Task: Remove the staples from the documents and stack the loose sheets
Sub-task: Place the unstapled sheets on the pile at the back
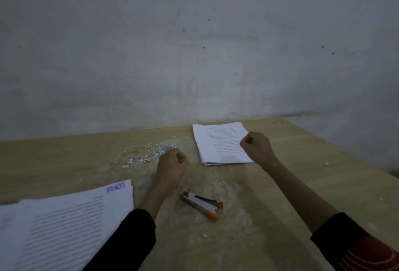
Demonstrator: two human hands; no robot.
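A stack of printed sheets (218,143) lies at the back of the wooden table (302,173), near the wall. My right hand (257,146) hovers over that stack's right edge, fingers curled into a fist, holding nothing I can see. My left hand (172,166) is also curled in a fist above the table's middle, just right of a scatter of pulled staples and paper bits (146,154). A pile of documents (62,227) with a blue stamp lies at the front left. A silver staple remover with orange tips (203,204) rests between my forearms.
A bare grey wall (194,43) rises right behind the table. The table's right edge (356,160) runs diagonally toward the front right. Small white paper crumbs dot the worn surface.
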